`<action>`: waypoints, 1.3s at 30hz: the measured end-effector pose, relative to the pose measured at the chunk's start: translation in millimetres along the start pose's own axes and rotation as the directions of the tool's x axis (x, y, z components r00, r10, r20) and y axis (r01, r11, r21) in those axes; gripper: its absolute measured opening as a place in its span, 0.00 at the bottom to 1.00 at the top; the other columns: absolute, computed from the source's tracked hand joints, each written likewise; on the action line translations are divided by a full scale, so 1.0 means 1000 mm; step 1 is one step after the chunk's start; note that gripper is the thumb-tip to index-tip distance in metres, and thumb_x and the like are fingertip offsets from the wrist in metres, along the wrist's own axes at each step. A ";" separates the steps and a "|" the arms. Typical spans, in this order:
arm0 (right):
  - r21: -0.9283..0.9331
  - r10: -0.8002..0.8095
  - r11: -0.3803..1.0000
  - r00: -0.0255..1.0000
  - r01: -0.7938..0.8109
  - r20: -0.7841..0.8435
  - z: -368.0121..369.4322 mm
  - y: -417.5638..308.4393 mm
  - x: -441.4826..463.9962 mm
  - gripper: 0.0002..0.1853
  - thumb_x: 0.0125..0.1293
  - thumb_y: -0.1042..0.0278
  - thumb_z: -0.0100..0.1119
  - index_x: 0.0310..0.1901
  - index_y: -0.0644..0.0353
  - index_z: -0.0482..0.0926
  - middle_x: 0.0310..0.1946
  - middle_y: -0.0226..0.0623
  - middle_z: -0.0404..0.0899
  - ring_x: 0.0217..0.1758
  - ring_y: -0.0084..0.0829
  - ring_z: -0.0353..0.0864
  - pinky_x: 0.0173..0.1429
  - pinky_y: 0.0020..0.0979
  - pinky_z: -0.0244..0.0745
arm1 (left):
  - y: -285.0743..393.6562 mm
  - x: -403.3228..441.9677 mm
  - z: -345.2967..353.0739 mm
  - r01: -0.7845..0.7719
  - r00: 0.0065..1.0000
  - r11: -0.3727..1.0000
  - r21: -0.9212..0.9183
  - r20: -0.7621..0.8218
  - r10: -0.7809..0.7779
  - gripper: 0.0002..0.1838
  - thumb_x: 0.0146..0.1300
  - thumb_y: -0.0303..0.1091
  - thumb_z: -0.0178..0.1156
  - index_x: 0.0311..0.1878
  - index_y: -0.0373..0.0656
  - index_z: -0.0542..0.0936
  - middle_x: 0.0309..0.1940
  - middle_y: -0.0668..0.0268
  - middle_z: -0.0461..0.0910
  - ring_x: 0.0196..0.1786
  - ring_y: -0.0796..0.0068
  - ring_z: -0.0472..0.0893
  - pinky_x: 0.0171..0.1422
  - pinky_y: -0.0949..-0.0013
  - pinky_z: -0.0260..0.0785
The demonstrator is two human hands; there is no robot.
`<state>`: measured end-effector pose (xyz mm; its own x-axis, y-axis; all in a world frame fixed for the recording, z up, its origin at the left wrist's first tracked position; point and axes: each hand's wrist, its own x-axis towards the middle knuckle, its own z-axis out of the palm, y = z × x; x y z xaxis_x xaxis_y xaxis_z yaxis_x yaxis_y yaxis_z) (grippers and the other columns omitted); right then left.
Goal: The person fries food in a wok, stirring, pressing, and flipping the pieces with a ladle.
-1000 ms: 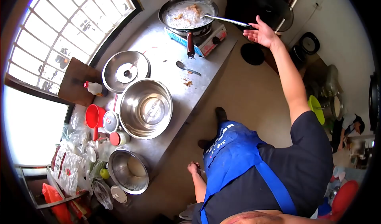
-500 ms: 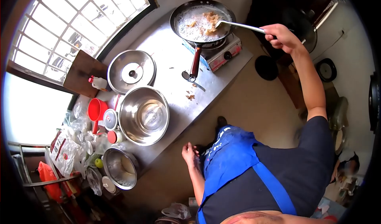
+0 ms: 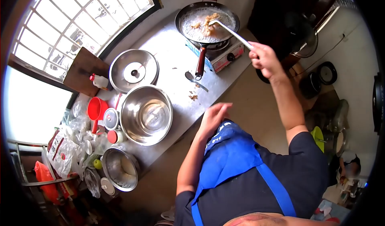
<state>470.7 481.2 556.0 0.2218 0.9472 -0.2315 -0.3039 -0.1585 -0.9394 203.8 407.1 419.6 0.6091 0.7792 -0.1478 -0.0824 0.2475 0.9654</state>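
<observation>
Bubbling oil with golden pieces of food (image 3: 210, 23) fills a black wok (image 3: 180, 19), which sits on a portable gas stove (image 3: 227, 58) at the counter's far end. My right hand (image 3: 265, 59) is closed round the handle of a long metal utensil (image 3: 236, 34), whose tip is among the food. My left hand (image 3: 215, 117) is raised in front of my blue apron, near the counter edge, with nothing seen in it and its fingers partly spread. A dark spoon (image 3: 195, 81) lies beside the wok's handle, with brown crumbs (image 3: 193, 96) close by.
Steel counter (image 3: 176, 75) holds a large steel bowl (image 3: 146, 116), a steel lid (image 3: 133, 70), a red ladle (image 3: 96, 109), jars and a smaller bowl (image 3: 120, 169). A wooden board (image 3: 85, 71) leans by the window. Another person (image 3: 351, 166) is at the far right.
My left hand has risen from beside my apron toward the counter edge. My right hand, open at the utensil's end earlier, has closed on its handle and moved left.
</observation>
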 end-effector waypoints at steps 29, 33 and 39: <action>-0.760 -0.201 0.465 0.890 0.454 0.409 0.044 0.325 0.101 0.09 0.71 0.63 0.54 0.43 0.59 0.77 0.25 0.30 0.79 0.25 0.25 0.76 0.34 0.37 0.72 | 0.056 0.142 0.005 0.060 0.926 0.918 -0.393 -0.322 -0.198 0.14 0.74 0.41 0.54 0.35 0.42 0.73 0.19 0.71 0.71 0.18 0.80 0.69 0.22 0.73 0.63; -0.753 -0.094 0.524 0.906 0.398 0.413 0.050 0.314 0.106 0.09 0.72 0.62 0.52 0.41 0.57 0.76 0.23 0.28 0.76 0.23 0.23 0.72 0.30 0.34 0.69 | 0.053 0.141 0.001 0.041 0.911 0.951 -0.307 -0.380 -0.162 0.16 0.73 0.44 0.54 0.34 0.41 0.75 0.17 0.71 0.72 0.15 0.79 0.68 0.18 0.69 0.60; -0.732 -0.025 0.617 0.937 0.287 0.347 0.053 0.297 0.101 0.10 0.75 0.59 0.51 0.38 0.55 0.75 0.21 0.25 0.71 0.19 0.19 0.67 0.24 0.29 0.64 | 0.064 0.136 0.003 0.091 0.884 0.996 -0.003 -0.460 -0.082 0.16 0.75 0.47 0.52 0.40 0.44 0.78 0.20 0.74 0.71 0.17 0.84 0.67 0.18 0.75 0.56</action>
<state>353.5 544.8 267.4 -0.1062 0.9886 -0.1063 0.5547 -0.0298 -0.8315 284.2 527.2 462.2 0.1826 0.9334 -0.3090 -0.0286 0.3192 0.9473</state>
